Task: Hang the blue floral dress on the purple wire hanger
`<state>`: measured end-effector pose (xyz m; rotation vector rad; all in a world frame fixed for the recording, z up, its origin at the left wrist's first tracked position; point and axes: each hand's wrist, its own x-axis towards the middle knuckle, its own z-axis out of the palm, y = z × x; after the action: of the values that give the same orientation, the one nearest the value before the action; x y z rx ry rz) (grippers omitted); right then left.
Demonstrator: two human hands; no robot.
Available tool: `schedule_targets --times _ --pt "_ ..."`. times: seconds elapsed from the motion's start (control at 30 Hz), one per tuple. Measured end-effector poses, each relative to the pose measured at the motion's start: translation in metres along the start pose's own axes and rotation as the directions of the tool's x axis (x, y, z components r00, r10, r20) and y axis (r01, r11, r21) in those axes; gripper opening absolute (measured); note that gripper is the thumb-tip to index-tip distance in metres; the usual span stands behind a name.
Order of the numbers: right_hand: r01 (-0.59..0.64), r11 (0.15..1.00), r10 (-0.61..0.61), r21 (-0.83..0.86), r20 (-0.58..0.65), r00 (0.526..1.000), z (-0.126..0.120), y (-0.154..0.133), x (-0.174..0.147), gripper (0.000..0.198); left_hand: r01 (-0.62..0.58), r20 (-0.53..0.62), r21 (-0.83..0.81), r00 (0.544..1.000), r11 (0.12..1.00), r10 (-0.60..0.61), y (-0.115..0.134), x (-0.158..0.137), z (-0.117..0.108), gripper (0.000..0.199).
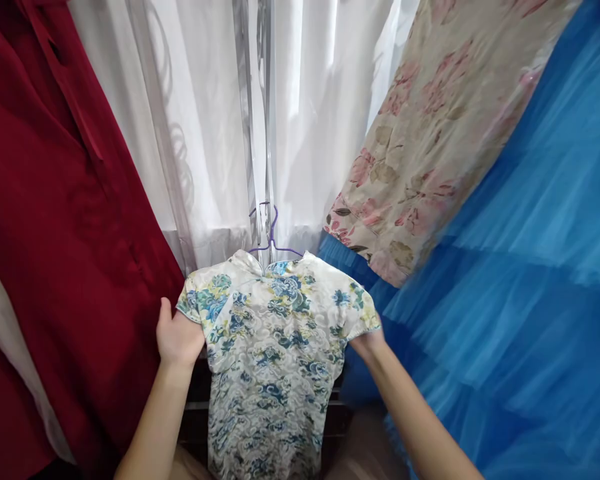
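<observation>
A short-sleeved floral dress point(270, 373), white with blue, green and yellow flowers, hangs in front of me on a thin purple hanger point(273, 237). My left hand point(180, 339) is at its left sleeve. The thumb stands up and apart, while the other fingers are hidden behind the sleeve cloth. On the other side my right hand point(367, 343) reaches to the right sleeve, which covers its fingers, so its grip does not show. The dress's lower part runs out of the bottom of the view.
White curtains point(210, 133) and a narrow metal pole point(263, 100) stand behind the hanger. A dark red garment point(75, 220) hangs at the left. On the right are a beige garment with pink flowers point(430, 147) and a layered blue tulle skirt point(520, 287).
</observation>
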<state>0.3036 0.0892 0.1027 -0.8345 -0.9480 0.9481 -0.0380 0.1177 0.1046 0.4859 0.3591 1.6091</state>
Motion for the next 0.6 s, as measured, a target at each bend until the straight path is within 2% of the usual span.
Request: schedule_targets --times 0.1,0.17,0.27,0.3,0.33,0.4,0.43,0.47,0.5,0.53,0.57,0.6 --pt "-0.139 0.976 0.128 0.166 0.075 0.989 0.003 -0.009 -0.012 0.044 -0.149 0.071 0.057 0.987 0.987 0.145 0.018 -0.005 0.025 0.037" --pt "-0.236 0.937 0.214 0.257 0.114 0.970 0.014 -0.020 -0.018 0.038 -0.295 0.130 0.137 0.952 0.946 0.278 0.027 0.001 0.040 0.036" --pt "-0.234 0.913 0.227 0.336 0.059 0.972 0.035 -0.040 -0.026 0.032 -0.451 0.233 0.334 0.890 0.828 0.392 0.043 0.022 0.061 0.048" --pt "-0.200 0.911 0.207 0.361 0.019 0.978 0.040 -0.046 -0.031 0.031 -0.518 0.299 0.441 0.855 0.733 0.424 0.048 0.028 0.066 0.054" --pt "-0.156 0.912 0.180 0.378 -0.028 0.983 0.043 -0.050 -0.037 0.030 -0.593 0.395 0.556 0.805 0.583 0.443 0.053 0.032 0.071 0.062" --pt "-0.069 0.927 0.121 0.368 -0.121 0.985 0.044 -0.052 -0.056 0.030 -0.712 0.628 0.690 0.679 0.132 0.382 0.057 0.033 0.075 0.076" --pt "-0.031 0.943 0.087 0.332 -0.156 0.984 0.042 -0.048 -0.069 0.030 -0.727 0.717 0.679 0.626 -0.102 0.306 0.055 0.030 0.074 0.080" --pt "-0.012 0.966 0.050 0.259 -0.142 0.989 0.040 -0.043 -0.082 0.031 -0.719 0.775 0.632 0.593 -0.288 0.219 0.051 0.027 0.071 0.083" --pt "-0.009 0.987 0.023 0.161 -0.081 0.996 0.038 -0.035 -0.097 0.034 -0.710 0.810 0.572 0.568 -0.411 0.145 0.044 0.024 0.065 0.084" --pt "-0.015 0.998 0.015 0.054 0.011 1.000 0.036 -0.027 -0.112 0.037 -0.711 0.834 0.518 0.543 -0.475 0.097 0.036 0.021 0.057 0.083" --pt "-0.018 0.999 0.023 -0.048 0.107 0.994 0.035 -0.019 -0.127 0.039 -0.719 0.850 0.488 0.522 -0.495 0.080 0.027 0.019 0.048 0.078" --pt "-0.024 0.992 0.048 -0.124 0.193 0.980 0.035 -0.012 -0.141 0.032 -0.726 0.855 0.483 0.511 -0.489 0.086 0.018 0.018 0.039 0.069"
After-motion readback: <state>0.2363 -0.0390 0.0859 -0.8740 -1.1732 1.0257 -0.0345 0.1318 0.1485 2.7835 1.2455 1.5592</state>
